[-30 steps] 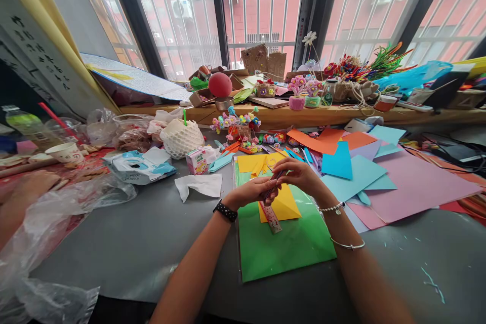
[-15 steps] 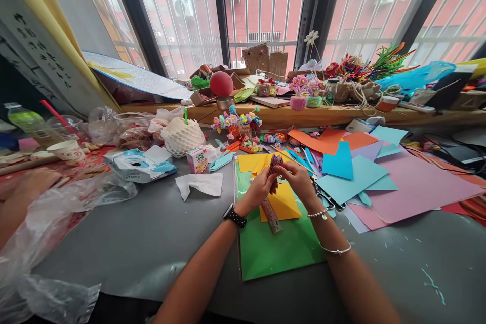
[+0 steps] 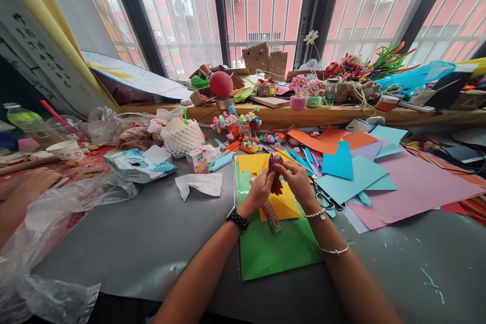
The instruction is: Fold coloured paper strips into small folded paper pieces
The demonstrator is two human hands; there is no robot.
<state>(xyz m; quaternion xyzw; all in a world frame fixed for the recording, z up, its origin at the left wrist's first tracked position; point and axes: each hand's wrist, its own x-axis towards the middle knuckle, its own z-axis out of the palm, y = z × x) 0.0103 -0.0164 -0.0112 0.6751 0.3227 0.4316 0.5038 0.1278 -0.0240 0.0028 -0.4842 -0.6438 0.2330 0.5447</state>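
Note:
Both my hands meet over the green sheet in front of me, around a small layered bundle of folded paper (image 3: 277,186) with purple and dark red edges. My left hand (image 3: 258,195) is closed on the bundle from the left. On the other side my right hand (image 3: 298,180) pinches its upper edge with thumb and fingers. Part of the bundle is hidden by the fingers. Beneath them lie yellow paper (image 3: 290,206) and a patterned ruler (image 3: 272,218) on the green sheet (image 3: 279,258). Black-handled scissors (image 3: 323,199) rest right of my right hand.
Blue paper (image 3: 357,178) and a large pink sheet (image 3: 425,187) spread to the right. On the left are a tissue (image 3: 199,185), a wet wipe pack (image 3: 140,164) and a plastic bag (image 3: 34,243). Another person's arm (image 3: 23,192) rests at far left. Crafts line the windowsill (image 3: 281,117).
The bundle has turned slightly in my fingers and shows more of its dark red lower edge. My left hand has shifted a little right; my right forearm has moved slightly left.

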